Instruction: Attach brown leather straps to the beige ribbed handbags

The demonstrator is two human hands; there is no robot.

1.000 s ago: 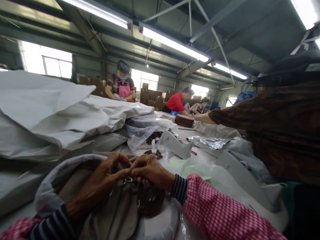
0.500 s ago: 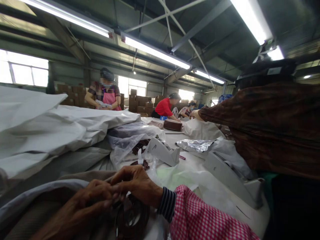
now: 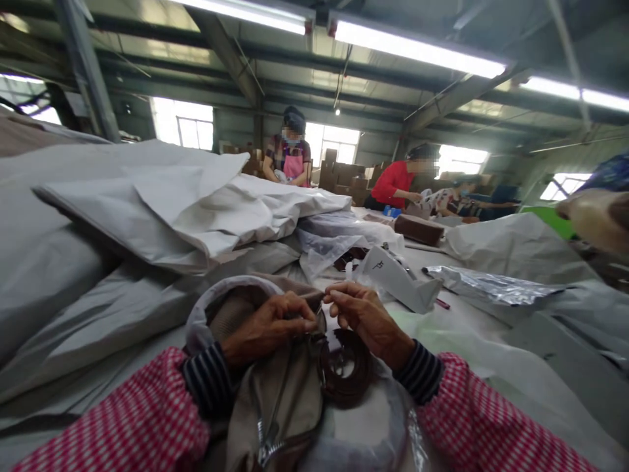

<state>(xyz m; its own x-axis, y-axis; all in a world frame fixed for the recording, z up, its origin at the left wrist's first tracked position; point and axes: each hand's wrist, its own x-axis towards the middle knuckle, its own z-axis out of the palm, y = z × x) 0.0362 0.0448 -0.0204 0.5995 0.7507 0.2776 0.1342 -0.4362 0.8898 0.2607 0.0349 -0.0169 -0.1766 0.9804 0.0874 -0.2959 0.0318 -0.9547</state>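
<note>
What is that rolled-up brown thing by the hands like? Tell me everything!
The brown coil is a dark, glossy strip wound into a round roll, perhaps leather or something like it. A pale strip shows at its top, and something clear and shiny sits in its middle. It rests against the right side of the taupe bag, just below the right hand. I can't tell whether they touch.

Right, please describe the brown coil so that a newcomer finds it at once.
Look between the checked sleeves for the beige bag. At its right, just below the right hand, is the coil, round and dark brown, unlike the zipped bag.
</note>
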